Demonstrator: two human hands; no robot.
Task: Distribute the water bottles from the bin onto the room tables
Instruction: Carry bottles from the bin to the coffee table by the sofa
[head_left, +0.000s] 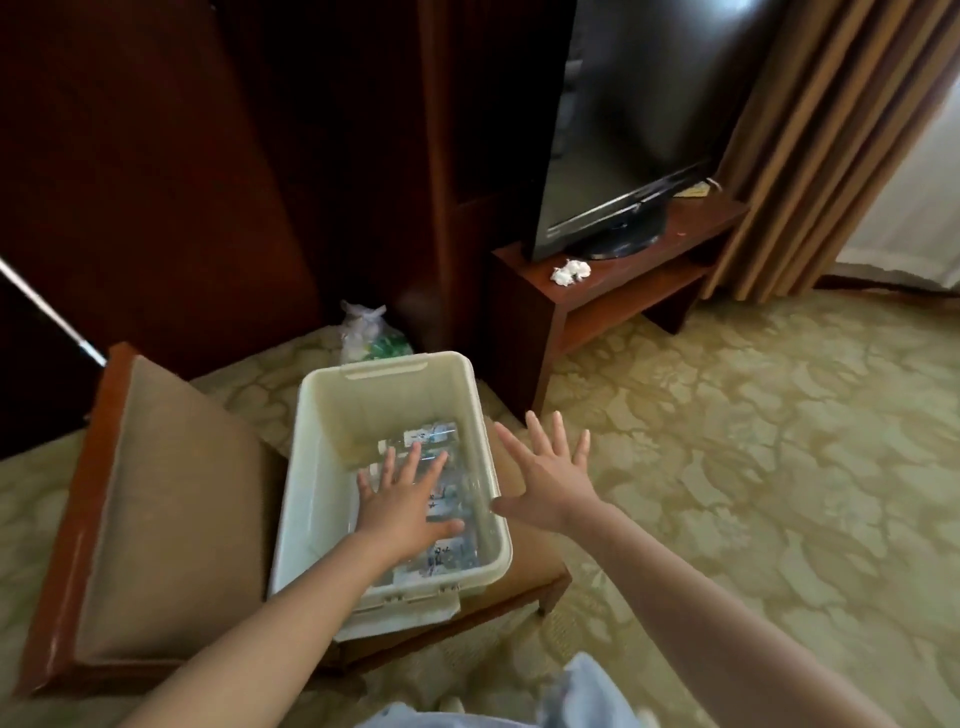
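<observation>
A cream plastic bin (332, 415) stands on the seat of a padded chair (171, 519). Several clear water bottles (431, 434) with white-and-blue labels lie flat on its bottom. My left hand (402, 499) reaches down inside the bin with fingers spread straight, over the bottles; whether it touches them I cannot tell. My right hand (545, 480) hovers outside the bin's right wall, fingers spread, holding nothing. A dark wooden TV table (618, 270) stands behind the bin to the right.
A black television (639, 119) fills most of the TV table, with a crumpled white tissue (571, 271) at its front left. A tied plastic bag (371, 332) sits on the carpet behind the bin. Dark wardrobe panels rise at the back, curtains (831, 130) hang at the right.
</observation>
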